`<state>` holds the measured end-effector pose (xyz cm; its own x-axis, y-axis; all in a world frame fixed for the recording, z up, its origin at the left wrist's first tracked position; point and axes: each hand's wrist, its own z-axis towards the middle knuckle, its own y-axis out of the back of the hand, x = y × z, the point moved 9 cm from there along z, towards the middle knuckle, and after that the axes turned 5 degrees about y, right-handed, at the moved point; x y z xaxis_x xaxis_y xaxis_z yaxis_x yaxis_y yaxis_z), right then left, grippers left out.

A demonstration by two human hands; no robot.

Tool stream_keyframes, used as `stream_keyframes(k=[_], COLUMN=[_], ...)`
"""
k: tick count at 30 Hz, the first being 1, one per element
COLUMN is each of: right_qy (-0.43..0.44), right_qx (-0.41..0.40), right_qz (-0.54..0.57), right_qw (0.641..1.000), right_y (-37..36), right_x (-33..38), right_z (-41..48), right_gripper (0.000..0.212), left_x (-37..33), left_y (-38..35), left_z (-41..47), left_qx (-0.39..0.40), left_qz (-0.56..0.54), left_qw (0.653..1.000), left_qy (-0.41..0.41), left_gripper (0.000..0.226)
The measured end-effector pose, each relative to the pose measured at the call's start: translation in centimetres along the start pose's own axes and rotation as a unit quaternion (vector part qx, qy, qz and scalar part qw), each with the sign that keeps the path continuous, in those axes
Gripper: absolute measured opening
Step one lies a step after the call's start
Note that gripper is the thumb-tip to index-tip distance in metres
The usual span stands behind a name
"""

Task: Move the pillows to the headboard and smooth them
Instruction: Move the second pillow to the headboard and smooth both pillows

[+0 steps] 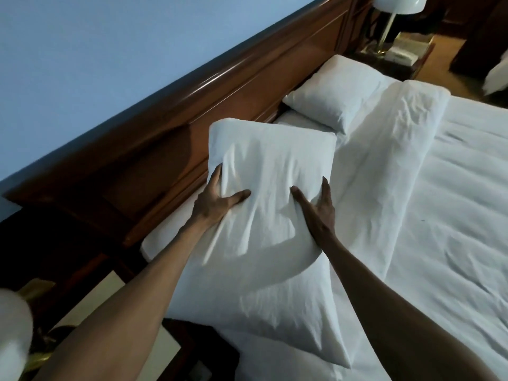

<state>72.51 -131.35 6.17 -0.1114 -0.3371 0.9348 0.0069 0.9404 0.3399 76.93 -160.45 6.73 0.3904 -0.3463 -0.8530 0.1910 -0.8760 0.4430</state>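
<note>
Fingers of the left hand and right hand gripped the near pillow's two long sides. Long axis ran toward the far pillow, headboard left, left hand nearer it.

place: bedroom (maybe hotel) | cues: wooden headboard, white bed, bedside lamp

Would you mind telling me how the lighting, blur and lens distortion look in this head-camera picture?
Head view: dim, bluish light; the left hand and right hand grip the near pillow, whose folds cast soft shadows; a white shape at the lower left edge is blurred; the wide lens tilts and bows the headboard; the lamp glows pale without harsh glare.
</note>
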Motion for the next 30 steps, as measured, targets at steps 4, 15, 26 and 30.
stream_keyframes(k=[4,15,26,30], right_qy=[-0.010,-0.059,-0.140,-0.115], right_qx=[-0.020,-0.062,0.077,-0.035], right_qz=[-0.009,0.024,0.036,-0.095], right_qw=[1.000,0.996,0.986,0.988], right_y=[-1.3,-8.4,-20.1,-18.1], right_x=[-2.1,-8.6,-16.7,-17.5], right_z=[5.1,18.2,26.4,28.5], right_gripper=[0.099,0.097,0.121,0.083], left_x=[0.7,1.8,8.2,9.8], left_y=[-2.0,-5.6,-5.8,-7.3], left_z=[6.7,24.8,41.7,41.0], left_qx=[0.024,0.061,0.072,-0.068], left_qz=[-0.003,0.022,0.160,0.271], left_qw=[1.000,0.998,0.984,0.960], left_qy=[-0.008,-0.015,0.018,0.006], left_gripper=[0.101,0.106,0.114,0.081])
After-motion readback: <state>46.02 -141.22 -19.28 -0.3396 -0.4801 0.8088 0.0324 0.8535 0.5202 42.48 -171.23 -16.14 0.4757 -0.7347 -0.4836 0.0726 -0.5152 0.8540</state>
